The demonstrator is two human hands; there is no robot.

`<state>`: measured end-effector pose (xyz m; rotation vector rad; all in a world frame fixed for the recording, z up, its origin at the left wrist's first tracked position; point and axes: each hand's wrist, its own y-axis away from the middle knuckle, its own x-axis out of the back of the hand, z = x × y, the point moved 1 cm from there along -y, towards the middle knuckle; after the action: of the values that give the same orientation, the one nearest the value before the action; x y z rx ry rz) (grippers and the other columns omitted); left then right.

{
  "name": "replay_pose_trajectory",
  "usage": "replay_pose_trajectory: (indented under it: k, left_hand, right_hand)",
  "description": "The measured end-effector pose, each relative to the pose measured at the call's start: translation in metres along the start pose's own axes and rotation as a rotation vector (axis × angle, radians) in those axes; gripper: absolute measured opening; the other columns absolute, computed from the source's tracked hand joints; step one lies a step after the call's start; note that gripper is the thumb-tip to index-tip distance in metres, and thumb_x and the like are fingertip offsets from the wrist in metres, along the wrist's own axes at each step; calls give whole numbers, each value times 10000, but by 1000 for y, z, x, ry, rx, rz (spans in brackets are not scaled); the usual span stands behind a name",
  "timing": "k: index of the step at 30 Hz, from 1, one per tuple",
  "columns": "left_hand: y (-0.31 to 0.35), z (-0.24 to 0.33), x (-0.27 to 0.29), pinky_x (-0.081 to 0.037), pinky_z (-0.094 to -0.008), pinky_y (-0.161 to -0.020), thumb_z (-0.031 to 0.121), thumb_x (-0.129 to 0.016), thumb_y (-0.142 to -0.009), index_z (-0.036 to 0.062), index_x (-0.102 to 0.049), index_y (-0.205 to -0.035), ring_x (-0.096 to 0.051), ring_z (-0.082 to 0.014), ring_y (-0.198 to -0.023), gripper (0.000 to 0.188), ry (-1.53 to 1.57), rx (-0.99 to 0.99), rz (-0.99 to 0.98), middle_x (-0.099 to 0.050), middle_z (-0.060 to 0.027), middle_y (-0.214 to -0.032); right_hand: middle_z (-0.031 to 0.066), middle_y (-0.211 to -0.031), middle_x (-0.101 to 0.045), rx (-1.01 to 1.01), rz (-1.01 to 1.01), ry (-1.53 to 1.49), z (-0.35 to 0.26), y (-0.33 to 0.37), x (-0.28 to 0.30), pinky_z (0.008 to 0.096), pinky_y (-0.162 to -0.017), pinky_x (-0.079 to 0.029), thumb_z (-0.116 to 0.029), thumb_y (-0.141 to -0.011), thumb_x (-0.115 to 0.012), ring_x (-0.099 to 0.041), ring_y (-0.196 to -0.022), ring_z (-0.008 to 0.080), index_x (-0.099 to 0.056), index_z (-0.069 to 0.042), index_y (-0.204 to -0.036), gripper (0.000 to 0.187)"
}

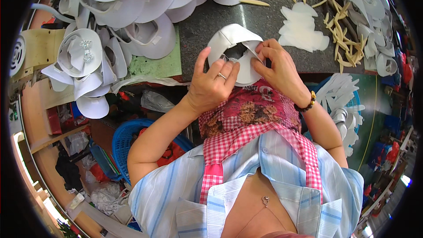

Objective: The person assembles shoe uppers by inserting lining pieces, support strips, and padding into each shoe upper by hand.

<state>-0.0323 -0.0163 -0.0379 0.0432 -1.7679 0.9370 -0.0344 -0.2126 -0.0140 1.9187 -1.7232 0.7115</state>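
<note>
Between my two hands is a white sun visor (230, 36), held just over the near edge of the dark worktop (196, 39). Its band loops away from me and its brim points toward my apron. My left hand (212, 81), with a ring on one finger, grips the left side, fingers curled at the inner edge of the band. Thumb and fingers of my right hand (278, 64) pinch the right side of the band. What lies under the fingertips is hidden. Right of the visor lies a pile of flat white pieces (302, 27).
Stacked white visors (152, 39) crowd the back left, with another cluster (81, 57) at far left. Curved cream strips (348, 42) lie loose at right, beside more visors (372, 22). Below the worktop stand a blue basket (121, 143) and, at right, white cut pieces (337, 92).
</note>
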Motion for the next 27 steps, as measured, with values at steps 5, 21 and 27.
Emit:
replay_pose_trajectory:
  k: [5, 21, 27]
  left_hand:
    - [-1, -3, 4, -312, -541, -1037, 179, -590, -738, 65, -693, -982, -552, -174, -898, 288, -17, -82, -97, -607, -29, -923]
    - [-3, -29, 27, -491, -360, -758, 44, -669, -710, 7, -621, -966, -573, -278, -838, 264, 318, 188, -335, -584, -98, -977]
    - [24, -28, 14, -520, -359, -707, 16, -673, -691, -4, -623, -901, -614, -285, -829, 217, 263, 83, -60, -603, -97, -933]
  right_hand:
    - [170, -972, -562, 58, -6, 46, 3, 1, -2, 381, -749, -463, -139, -772, -633, -571, -834, 329, -589, 27, -714, 181]
    - [165, -1117, -492, 463, 45, 464, -19, 33, -42, 339, -849, -478, -49, -750, -559, -521, -989, 279, -438, 62, -1254, 530]
    - [132, -1123, -492, 526, 2, 632, -26, 28, -48, 298, -839, -437, -113, -763, -520, -497, -998, 224, -444, 73, -1269, 544]
